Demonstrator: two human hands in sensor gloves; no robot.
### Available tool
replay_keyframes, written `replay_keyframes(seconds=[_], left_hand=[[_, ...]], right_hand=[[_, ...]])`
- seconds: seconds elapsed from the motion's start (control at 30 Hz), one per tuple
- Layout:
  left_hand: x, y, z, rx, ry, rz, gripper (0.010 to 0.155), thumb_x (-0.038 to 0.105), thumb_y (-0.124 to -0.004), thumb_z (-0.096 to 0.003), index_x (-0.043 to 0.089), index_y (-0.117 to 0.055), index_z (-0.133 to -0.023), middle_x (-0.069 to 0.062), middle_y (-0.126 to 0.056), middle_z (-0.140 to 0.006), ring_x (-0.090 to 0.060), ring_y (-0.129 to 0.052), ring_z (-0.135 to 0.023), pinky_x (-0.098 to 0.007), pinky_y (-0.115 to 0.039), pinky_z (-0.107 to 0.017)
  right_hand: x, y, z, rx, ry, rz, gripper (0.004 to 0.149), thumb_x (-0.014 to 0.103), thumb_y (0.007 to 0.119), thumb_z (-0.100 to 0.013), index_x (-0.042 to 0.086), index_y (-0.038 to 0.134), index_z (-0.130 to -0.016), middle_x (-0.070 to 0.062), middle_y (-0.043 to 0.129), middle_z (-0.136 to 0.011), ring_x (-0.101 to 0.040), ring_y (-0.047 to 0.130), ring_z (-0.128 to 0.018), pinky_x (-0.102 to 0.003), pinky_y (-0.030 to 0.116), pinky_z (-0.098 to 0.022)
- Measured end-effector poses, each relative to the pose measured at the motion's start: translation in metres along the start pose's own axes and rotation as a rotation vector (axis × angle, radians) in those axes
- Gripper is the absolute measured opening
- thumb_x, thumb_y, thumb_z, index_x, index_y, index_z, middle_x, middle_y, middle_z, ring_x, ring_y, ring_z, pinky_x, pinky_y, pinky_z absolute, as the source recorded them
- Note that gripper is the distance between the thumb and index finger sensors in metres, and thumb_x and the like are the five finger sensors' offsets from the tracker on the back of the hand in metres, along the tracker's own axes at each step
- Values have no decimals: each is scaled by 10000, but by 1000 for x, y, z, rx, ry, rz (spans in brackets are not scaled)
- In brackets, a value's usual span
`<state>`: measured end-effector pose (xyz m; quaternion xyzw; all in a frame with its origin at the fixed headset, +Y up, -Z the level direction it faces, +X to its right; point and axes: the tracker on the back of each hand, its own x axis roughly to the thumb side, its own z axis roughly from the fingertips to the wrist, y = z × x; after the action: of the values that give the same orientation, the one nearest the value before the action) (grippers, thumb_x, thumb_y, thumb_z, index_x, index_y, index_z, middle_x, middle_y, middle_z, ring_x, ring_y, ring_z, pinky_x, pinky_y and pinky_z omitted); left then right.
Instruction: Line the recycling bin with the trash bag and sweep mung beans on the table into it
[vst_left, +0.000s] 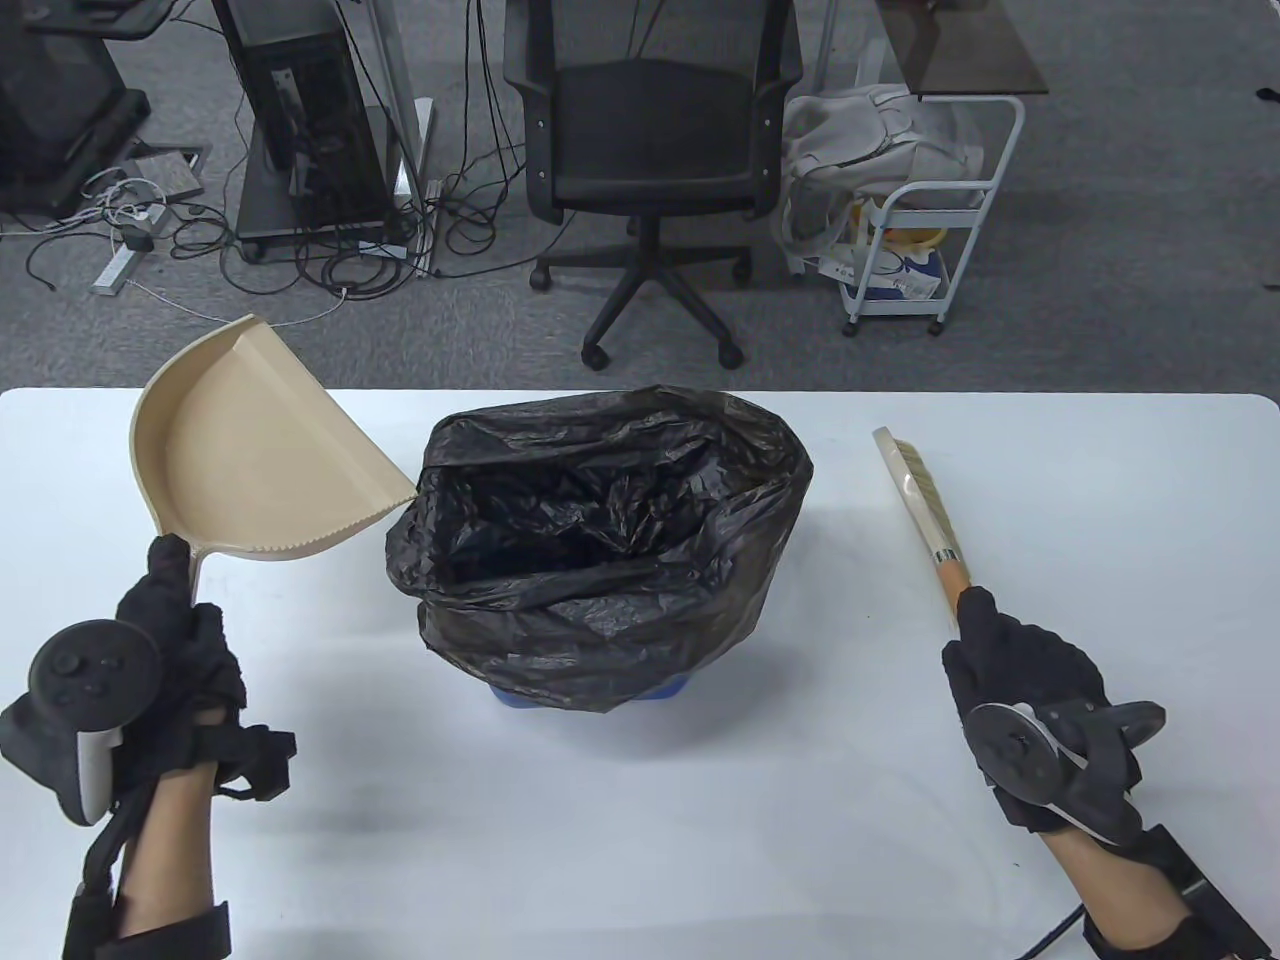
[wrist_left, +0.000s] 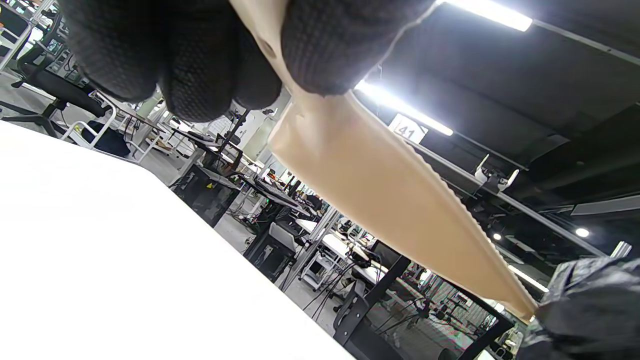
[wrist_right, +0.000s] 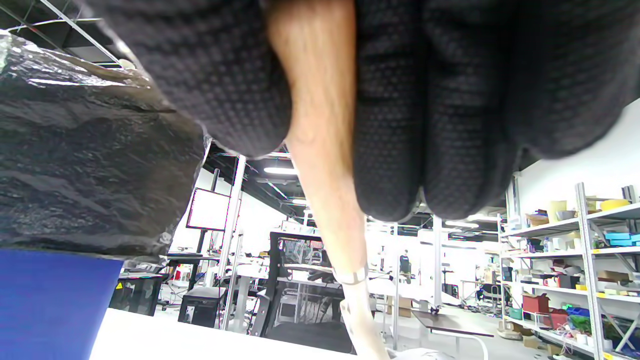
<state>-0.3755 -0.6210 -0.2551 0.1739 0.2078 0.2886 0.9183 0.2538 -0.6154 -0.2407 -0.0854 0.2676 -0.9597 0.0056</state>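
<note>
Left hand (vst_left: 165, 640), lower left, has its fingers curled round the beige dustpan (vst_left: 250, 450) handle, the pan raised beside the black trash bag (vst_left: 600, 540) lining the blue recycling bin (vst_left: 590, 695) at centre. Right hand (vst_left: 1030, 690), lower right, grips the brush (vst_left: 925, 505) handle, bristles toward the upper right of the white table (vst_left: 640, 820).

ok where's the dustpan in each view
Table view: dustpan upper left, held raised by the left hand, its tip at the bag's rim.
Left wrist view: dustpan runs from the top centre down to the lower right.
Right wrist view: not in it.
Shared landmark: the black bag, in all three.
</note>
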Motion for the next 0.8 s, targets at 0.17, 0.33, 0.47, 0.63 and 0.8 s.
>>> replay_keyframes(seconds=[0.17, 0.33, 0.47, 0.63, 0.8], left_hand=[[-9, -18, -1, -23, 15, -5, 633, 143, -820, -518, 175, -623, -1119, -269, -758, -1073, -580, -847, -891, -701, -750, -616], [-13, -36, 1, -39, 13, -23, 634, 143, -820, -517, 178, -623, -1118, -268, -760, -1072, -577, -847, -893, -702, -747, -618], [-15, -52, 4, -56, 14, -22, 635, 141, -821, -515, 175, -622, -1118, -274, -760, -1069, -583, -846, -889, -704, -746, -616], [-17, -67, 8, -79, 12, -8, 637, 145, -822, -515, 177, -620, -1118, -268, -761, -1071, -576, -849, -891, -704, -746, -618], [-24, -75, 12, -83, 25, 16, 637, 142, -823, -514, 173, -622, -1118, -272, -760, -1068, -580, -849, -888, -707, -743, -616]], right_hand=[[-1, 2, 2, -3, 1, -2, 547, 307, 885, -467, -18, 882, -908, -288, 1048, -624, -477, 1071, -520, -598, 869, -383], [0, 4, 2, -5, 0, -4, 547, 301, 883, -466, -16, 878, -912, -293, 1045, -627, -482, 1070, -521, -602, 867, -381], [1, 5, 3, -13, -2, -5, 547, 292, 882, -464, -18, 877, -914, -299, 1041, -631, -488, 1066, -523, -605, 865, -382], [3, 5, 3, -15, -3, -2, 544, 281, 882, -461, -12, 875, -919, -306, 1034, -641, -496, 1060, -528, -608, 861, -386], [3, 6, 4, -40, -8, -1, 542, 267, 886, -454, -19, 879, -915, -315, 1031, -644, -504, 1055, -530, -615, 857, -388]])
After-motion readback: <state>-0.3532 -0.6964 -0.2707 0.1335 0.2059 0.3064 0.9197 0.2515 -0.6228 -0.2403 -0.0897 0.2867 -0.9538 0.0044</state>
